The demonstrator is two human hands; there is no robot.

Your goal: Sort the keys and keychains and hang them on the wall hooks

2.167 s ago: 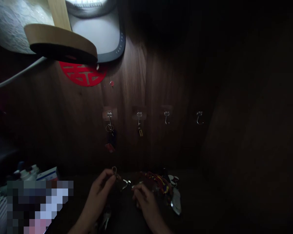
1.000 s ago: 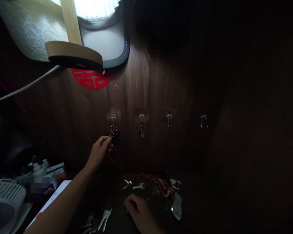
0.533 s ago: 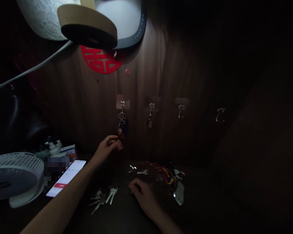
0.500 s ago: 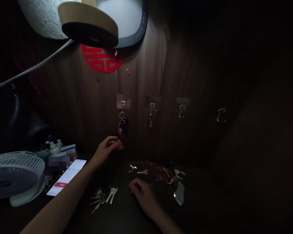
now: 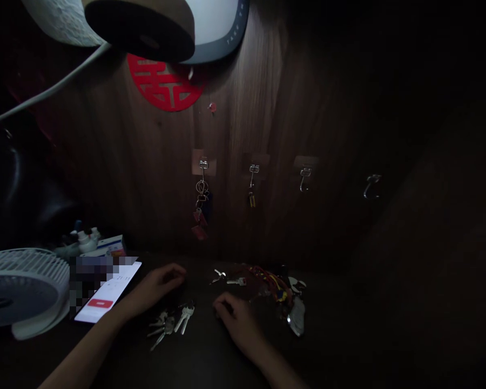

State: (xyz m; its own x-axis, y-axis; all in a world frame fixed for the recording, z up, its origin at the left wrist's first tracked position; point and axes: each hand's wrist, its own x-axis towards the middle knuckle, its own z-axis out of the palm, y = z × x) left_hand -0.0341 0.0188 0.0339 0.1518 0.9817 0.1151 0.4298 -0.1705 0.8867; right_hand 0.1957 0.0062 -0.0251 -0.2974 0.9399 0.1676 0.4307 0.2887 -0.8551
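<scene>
My left hand (image 5: pixel 160 286) is low over the dark table, holding nothing, its fingers loosely bent and the thumb apart from them. A bunch of keys (image 5: pixel 164 327) lies just below it. On the wall above, a key ring with red tags (image 5: pixel 200 216) hangs from the leftmost hook (image 5: pixel 203 165). My right hand (image 5: pixel 238 327) rests on the table with its fingers curled in; nothing shows in them. Two loose keys (image 5: pixel 227 279) lie beyond it. To its right are red and yellow cords (image 5: pixel 273 283) and a silvery key fob (image 5: pixel 296 317).
A small yellow tag (image 5: pixel 251 200) hangs on the second hook (image 5: pixel 254 170). Two more hooks, the third (image 5: pixel 305 175) and the fourth (image 5: pixel 372 186), hold nothing. On the left stand a lit phone (image 5: pixel 105 297) and a white fan (image 5: pixel 28 292). A lamp (image 5: pixel 146 27) juts out overhead.
My left hand has let go of the red tag under the leftmost hook and come down to the table. The tags now hang free. My right hand has stayed in place.
</scene>
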